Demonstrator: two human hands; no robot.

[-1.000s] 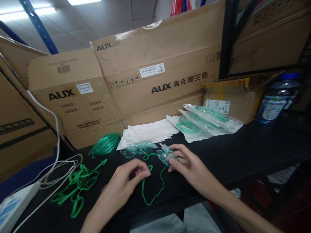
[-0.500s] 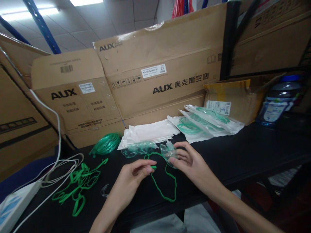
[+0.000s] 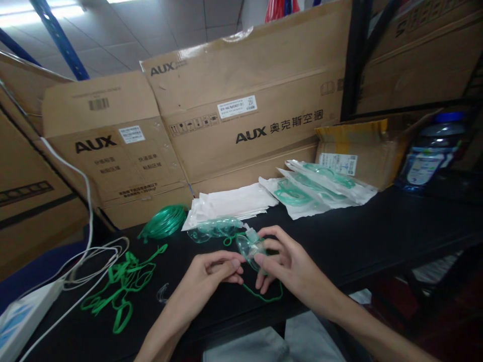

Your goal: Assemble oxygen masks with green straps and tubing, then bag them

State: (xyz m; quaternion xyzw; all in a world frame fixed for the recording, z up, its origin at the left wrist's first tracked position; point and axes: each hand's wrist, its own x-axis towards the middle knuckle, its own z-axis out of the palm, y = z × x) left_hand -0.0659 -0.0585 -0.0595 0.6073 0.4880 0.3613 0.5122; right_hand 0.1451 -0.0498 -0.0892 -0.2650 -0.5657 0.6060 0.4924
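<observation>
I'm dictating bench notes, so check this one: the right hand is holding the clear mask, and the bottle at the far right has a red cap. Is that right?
Not quite: the bottle's cap is blue, not red, as the head view shows. The right hand is holding the clear mask, and the bottle is at the far right.

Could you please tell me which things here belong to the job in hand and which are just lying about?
Likely the job's:
translucent green plastic mask in the right hand
thin, looping green cord
tangled green straps

Seemingly lying about:
blue-capped plastic bottle
thin white cable
brown cardboard boxes
</observation>
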